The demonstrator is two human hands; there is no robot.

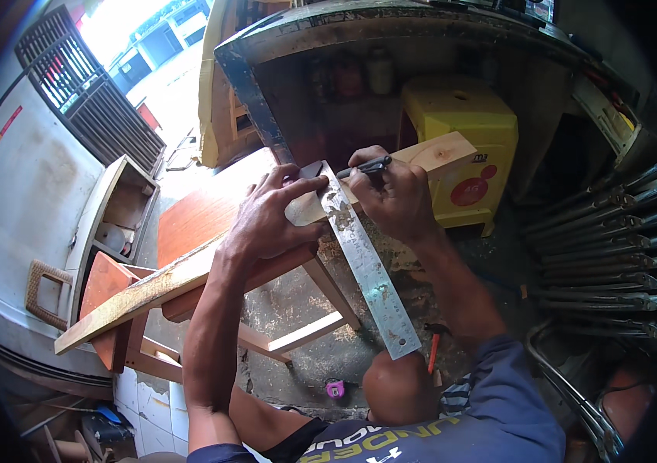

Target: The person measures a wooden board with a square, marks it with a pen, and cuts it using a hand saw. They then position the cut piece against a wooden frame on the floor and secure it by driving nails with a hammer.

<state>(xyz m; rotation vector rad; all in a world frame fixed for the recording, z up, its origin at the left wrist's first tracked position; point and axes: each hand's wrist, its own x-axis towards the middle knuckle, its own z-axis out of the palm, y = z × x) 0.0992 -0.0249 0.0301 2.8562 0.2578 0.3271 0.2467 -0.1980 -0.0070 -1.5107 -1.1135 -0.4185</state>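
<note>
A long pale wooden beam point(139, 297) slants across the view, lying on a small reddish-brown wooden table point(197, 216). Against its side is a metal carpenter's square point(371, 270), its worn silver blade reaching back toward my knee. My left hand point(270, 208) presses the square to the beam, thumb spread along the wood and fingers over the square's head. In my right hand point(394, 193) is a black marker pen point(365, 167), pinched between the fingers. Its tip is close to the blade's edge on the beam; whether it touches is hard to see.
A yellow plastic stool point(467, 123) stands beyond the beam's far end, beneath a dark workbench point(298, 38). Stacked metal-framed chairs point(614, 255) crowd the right. On the floor lie a pink tape measure point(335, 389) and a hammer point(433, 347). A white cabinet point(27, 193) fills the left.
</note>
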